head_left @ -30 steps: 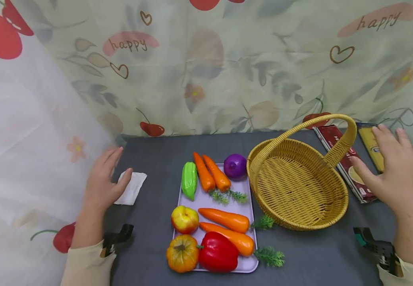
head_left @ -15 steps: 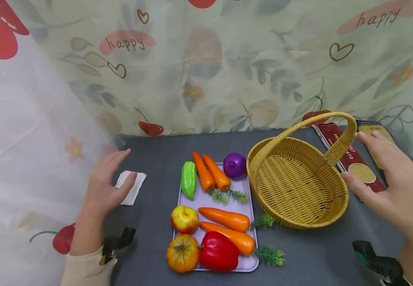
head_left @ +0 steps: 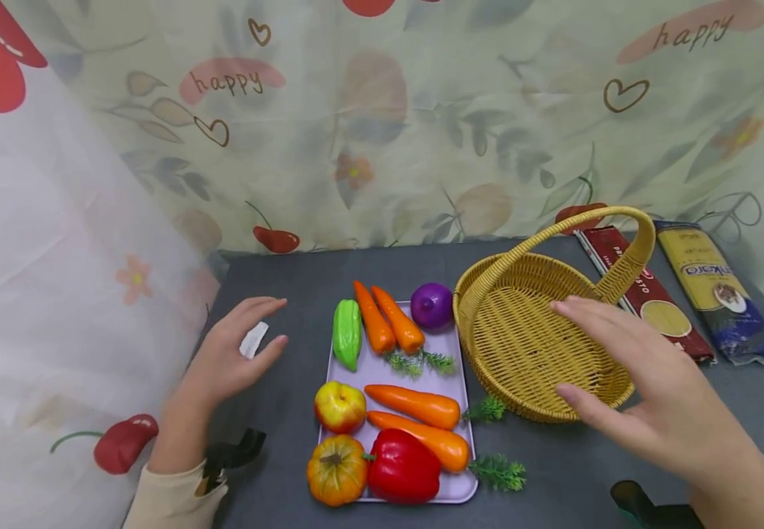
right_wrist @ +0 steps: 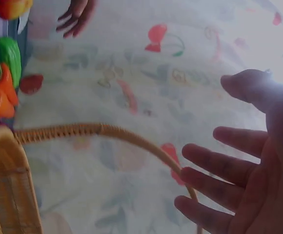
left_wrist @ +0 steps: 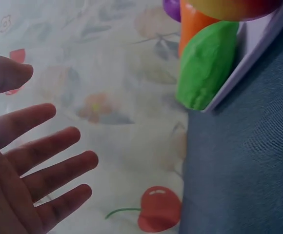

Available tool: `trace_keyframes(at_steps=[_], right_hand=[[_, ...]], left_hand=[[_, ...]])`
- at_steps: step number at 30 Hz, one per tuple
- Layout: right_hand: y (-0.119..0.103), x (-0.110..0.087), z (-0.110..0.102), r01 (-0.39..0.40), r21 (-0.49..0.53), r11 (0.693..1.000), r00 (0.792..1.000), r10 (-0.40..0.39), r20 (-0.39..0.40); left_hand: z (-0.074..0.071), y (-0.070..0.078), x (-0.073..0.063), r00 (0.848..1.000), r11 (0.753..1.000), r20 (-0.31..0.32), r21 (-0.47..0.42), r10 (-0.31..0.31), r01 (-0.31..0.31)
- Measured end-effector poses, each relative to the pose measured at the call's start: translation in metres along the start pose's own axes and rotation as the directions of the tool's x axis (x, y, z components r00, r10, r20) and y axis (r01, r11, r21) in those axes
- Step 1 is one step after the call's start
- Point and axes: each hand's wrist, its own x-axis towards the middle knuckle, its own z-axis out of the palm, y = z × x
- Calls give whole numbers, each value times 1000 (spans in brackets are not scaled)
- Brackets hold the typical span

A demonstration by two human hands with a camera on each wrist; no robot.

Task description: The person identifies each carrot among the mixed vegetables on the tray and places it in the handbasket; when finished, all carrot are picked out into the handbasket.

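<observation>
My left hand (head_left: 233, 356) hovers left of the lilac tray (head_left: 444, 373), fingers spread, holding nothing. In the head view my right hand (head_left: 646, 389) is in front of the wicker basket (head_left: 541, 345) and hides part of its rim; its fingers are extended and grip nothing. On the tray lie a green vegetable (head_left: 347, 334), a purple onion-like ball (head_left: 432, 306), several orange carrots (head_left: 415, 405), a red-yellow apple-like fruit (head_left: 340, 406), a small pumpkin (head_left: 338, 470) and a red bell pepper (head_left: 405, 466). The basket handle (right_wrist: 102, 129) arches near my right fingers in the right wrist view.
Behind the basket lie a dark red packet (head_left: 662, 316) and a yellow-blue packet (head_left: 719, 290). A white paper piece (head_left: 253, 340) sits partly behind my left hand. A printed curtain (head_left: 382, 132) closes off the back and left of the grey table (head_left: 276, 441).
My right hand has moved left from over the packets to in front of the basket, uncovering the yellow-blue packet. My left hand has shifted right and slightly down, now partly covering the white paper.
</observation>
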Motion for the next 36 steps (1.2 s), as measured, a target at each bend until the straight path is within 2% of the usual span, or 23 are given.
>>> trace_keyframes(at_steps=[3,5,8,11,13,17,21,23,25,31,36], right_hand=[[-8,1,11,-11,23,1000,998,9,57],[-12,1,19,-9,44,999,996,6,86],[-14,1,33,-7,58,998,993,0,116],[-15,1,49,-15,71,997,989,4,151],[-15,0,59,-32,103,994,984,13,178],[-16,-1,82,-116,195,974,966,65,249],[-14,-3,106,-232,243,942,931,143,336],[-13,-4,117,-284,248,926,911,179,372],[-12,-5,128,-306,232,923,901,202,383],[-5,-9,152,-279,109,954,906,224,359],[-3,-13,166,-311,34,950,881,274,385]], left_hand=[[12,-6,0,998,999,59,-37,-11,13],[20,-11,0,995,994,101,-107,-26,37],[32,-21,-1,982,961,183,-260,-47,94],[45,-33,-2,961,917,265,-360,-73,169],[53,-40,-4,948,899,306,-385,-90,210],[65,-49,-8,923,867,361,-408,-135,286],[76,-57,-10,916,845,378,-438,-138,308],[81,-59,-11,918,844,374,-443,-132,302],[85,-60,-13,923,850,365,-442,-122,287],[96,-59,-16,938,890,329,-386,-111,241],[91,-44,-12,946,896,304,-382,-110,227]])
